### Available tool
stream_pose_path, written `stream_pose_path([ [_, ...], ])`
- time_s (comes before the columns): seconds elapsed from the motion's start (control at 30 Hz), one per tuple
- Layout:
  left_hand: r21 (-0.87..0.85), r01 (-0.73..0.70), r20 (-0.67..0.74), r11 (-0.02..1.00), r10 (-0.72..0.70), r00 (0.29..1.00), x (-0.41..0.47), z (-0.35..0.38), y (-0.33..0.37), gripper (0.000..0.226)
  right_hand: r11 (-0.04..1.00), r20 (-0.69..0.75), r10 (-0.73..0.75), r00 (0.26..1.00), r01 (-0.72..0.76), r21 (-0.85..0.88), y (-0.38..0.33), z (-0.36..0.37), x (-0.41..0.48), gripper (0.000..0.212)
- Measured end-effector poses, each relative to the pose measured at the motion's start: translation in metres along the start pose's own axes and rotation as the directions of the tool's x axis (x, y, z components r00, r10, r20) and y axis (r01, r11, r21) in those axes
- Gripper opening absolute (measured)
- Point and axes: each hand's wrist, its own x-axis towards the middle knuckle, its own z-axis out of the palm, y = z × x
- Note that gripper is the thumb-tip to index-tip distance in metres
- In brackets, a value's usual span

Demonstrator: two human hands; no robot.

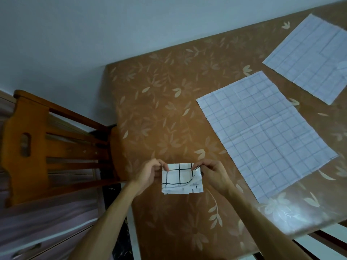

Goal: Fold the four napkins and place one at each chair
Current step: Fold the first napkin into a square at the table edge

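Folding is nearly finished on one napkin only. The folded napkin (181, 182), a small thick packet, is held near the table (169, 91) edge where the wooden chair (28, 143) stands. Its upper left corner is pinched by the left grip (148, 175), fingers curled against the thumb; its upper right corner is pinched in the same way by the right grip (214, 175). Whether the packet rests on the table or is lifted just off it cannot be told.

Two further napkins are left untouched: the nearer flat napkin (262, 128) is spread open toward the middle of the table, and the farther flat napkin (309, 59) lies beyond it, near the far edge, cut off by the frame at the right. No napkin is judged as placed yet, and at least two folds remain to be done.

The fourth napkin is not seen. Only one chair is plainly shown; dark rails (334, 243) at the table's near right corner may belong to another, but that is hard to make out.
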Motion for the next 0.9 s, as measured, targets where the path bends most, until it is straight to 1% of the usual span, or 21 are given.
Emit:
stream_pose_path([
  [0.03, 0.027, -0.008, -0.006, 1.000, 0.008, 1.000, 0.001, -0.001, -0.001, 0.033, 1.000, 0.018, 0.012, 1.000, -0.012, 0.016, -0.001, -0.001, 0.000, 0.043],
  [0.1, 0.156, -0.054, -0.034, 0.986, 0.060, 0.998, 0.004, -0.006, -0.005, 0.010, 0.996, 0.060, 0.028, 0.998, -0.033, 0.078, -0.005, -0.003, -0.001, 0.035],
  [0.13, 0.200, -0.074, -0.033, 0.977, 0.083, 0.996, 0.006, -0.007, -0.008, 0.014, 0.995, 0.074, 0.033, 0.997, -0.040, 0.091, -0.006, -0.004, -0.001, 0.031],
  [0.2, 0.192, -0.090, -0.064, 0.977, 0.104, 0.993, 0.006, -0.008, -0.010, 0.026, 0.999, 0.110, 0.031, 0.993, -0.034, 0.026, -0.005, -0.005, 0.002, 0.014],
  [0.23, 0.164, -0.097, -0.083, 0.982, 0.112, 0.990, 0.006, -0.008, -0.010, 0.031, 0.999, 0.151, 0.041, 0.988, -0.040, -0.006, -0.003, -0.005, 0.004, 0.021],
  [0.27, 0.134, -0.108, -0.089, 0.985, 0.120, 0.989, 0.005, -0.008, -0.009, 0.038, 0.998, 0.194, 0.059, 0.979, -0.056, -0.025, -0.002, -0.004, 0.007, 0.034],
  [0.3, 0.104, -0.116, -0.091, 0.988, 0.125, 0.988, 0.003, -0.008, -0.008, 0.048, 0.996, 0.231, 0.077, 0.970, -0.066, -0.055, -0.002, -0.002, 0.011, 0.041],
  [0.37, 0.074, -0.130, -0.107, 0.989, 0.138, 0.985, 0.003, -0.011, -0.006, 0.063, 0.994, 0.293, 0.079, 0.953, -0.051, -0.101, -0.006, 0.003, 0.018, 0.038],
  [0.4, 0.065, -0.131, -0.129, 0.989, 0.139, 0.982, 0.005, -0.014, -0.007, 0.064, 0.993, 0.307, 0.077, 0.948, -0.044, -0.113, -0.009, 0.007, 0.022, 0.034],
  [0.47, 0.058, -0.129, -0.190, 0.990, 0.138, 0.972, 0.008, -0.020, -0.008, 0.055, 0.992, 0.286, 0.070, 0.956, -0.036, -0.123, -0.017, 0.014, 0.032, 0.028],
  [0.53, 0.082, -0.104, -0.278, 0.991, 0.123, 0.953, 0.012, -0.028, -0.010, 0.044, 0.985, 0.201, 0.047, 0.979, -0.012, -0.172, -0.022, 0.020, 0.046, 0.023],
  [0.6, 0.121, -0.090, -0.340, 0.989, 0.126, 0.932, 0.014, -0.032, -0.012, 0.037, 0.969, 0.137, -0.002, 0.991, 0.036, -0.246, -0.028, 0.029, 0.064, 0.021],
  [0.63, 0.149, -0.096, -0.350, 0.984, 0.143, 0.926, 0.015, -0.033, -0.013, 0.034, 0.964, 0.135, -0.028, 0.990, 0.062, -0.258, -0.032, 0.035, 0.074, 0.023],
  [0.7, 0.222, -0.119, -0.361, 0.968, 0.195, 0.912, 0.018, -0.034, -0.014, 0.027, 0.954, 0.179, -0.073, 0.981, 0.121, -0.273, -0.043, 0.048, 0.095, 0.026],
  [0.73, 0.277, -0.140, -0.390, 0.951, 0.245, 0.888, 0.019, -0.035, -0.014, 0.022, 0.939, 0.214, -0.100, 0.972, 0.164, -0.304, -0.052, 0.056, 0.106, 0.026],
  [0.77, 0.337, -0.167, -0.441, 0.926, 0.313, 0.841, 0.021, -0.036, -0.013, 0.017, 0.909, 0.249, -0.143, 0.958, 0.227, -0.351, -0.061, 0.064, 0.116, 0.025],
  [0.8, 0.418, -0.195, -0.504, 0.888, 0.404, 0.763, 0.022, -0.039, -0.011, 0.014, 0.869, 0.274, -0.208, 0.939, 0.306, -0.390, -0.071, 0.072, 0.125, 0.021],
  [0.83, 0.512, -0.207, -0.550, 0.834, 0.503, 0.667, 0.025, -0.042, -0.009, 0.015, 0.810, 0.285, -0.307, 0.908, 0.407, -0.422, -0.081, 0.080, 0.134, 0.018],
  [0.87, 0.602, -0.203, -0.565, 0.773, 0.591, 0.575, 0.027, -0.046, -0.005, 0.016, 0.734, 0.286, -0.422, 0.860, 0.509, -0.449, -0.088, 0.087, 0.143, 0.015],
  [0.9, 0.675, -0.187, -0.560, 0.714, 0.661, 0.500, 0.029, -0.049, -0.001, 0.015, 0.665, 0.279, -0.504, 0.817, 0.574, -0.478, -0.093, 0.095, 0.152, 0.014],
])
